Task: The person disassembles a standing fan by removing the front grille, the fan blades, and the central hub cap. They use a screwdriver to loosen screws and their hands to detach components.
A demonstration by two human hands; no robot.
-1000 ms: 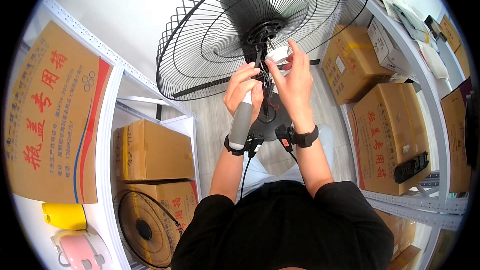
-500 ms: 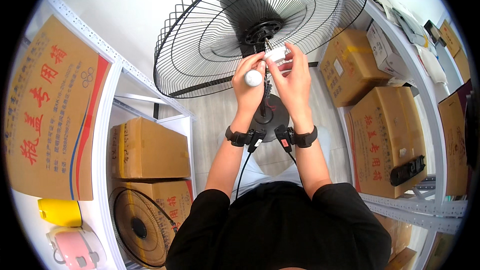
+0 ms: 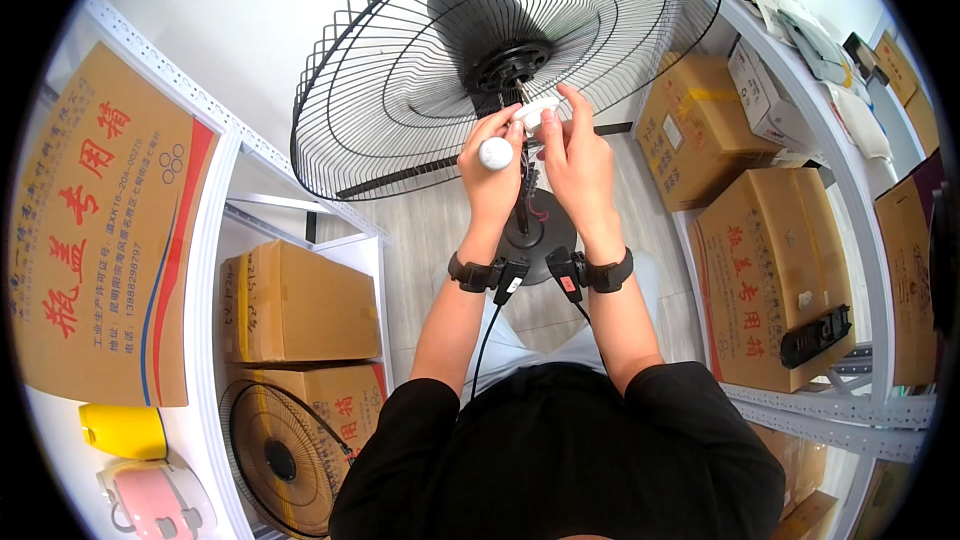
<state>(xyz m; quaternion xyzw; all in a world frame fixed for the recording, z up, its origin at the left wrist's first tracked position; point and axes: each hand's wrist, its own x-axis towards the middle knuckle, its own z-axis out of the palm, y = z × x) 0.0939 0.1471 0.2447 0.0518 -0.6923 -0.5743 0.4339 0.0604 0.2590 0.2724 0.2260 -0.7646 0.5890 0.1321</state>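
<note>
A white, round plastic nut (image 3: 538,114) sits at the end of the metal shaft of a black stand fan (image 3: 515,68), in front of the bare motor hub. My right hand (image 3: 580,155) pinches it from the right with thumb and fingers. On the other side my left hand (image 3: 490,185) has its fingertips at the nut's left edge. That same hand is closed round a tool with a white rounded handle end (image 3: 496,153); its far end is hidden. Behind the nut stands the fan's black wire rear guard (image 3: 390,120), with no blades on the shaft.
The fan's round black base (image 3: 550,245) stands on the grey floor before my knees. A detached front guard (image 3: 280,460) leans by cartons (image 3: 305,300) on the left shelf. More cartons (image 3: 765,280) fill the right rack, with a black remote-like part (image 3: 815,336) on one.
The fan, the nut and both hands have shifted slightly left in view. My right fingers have turned a little around the nut, and its face now looks more tilted.
</note>
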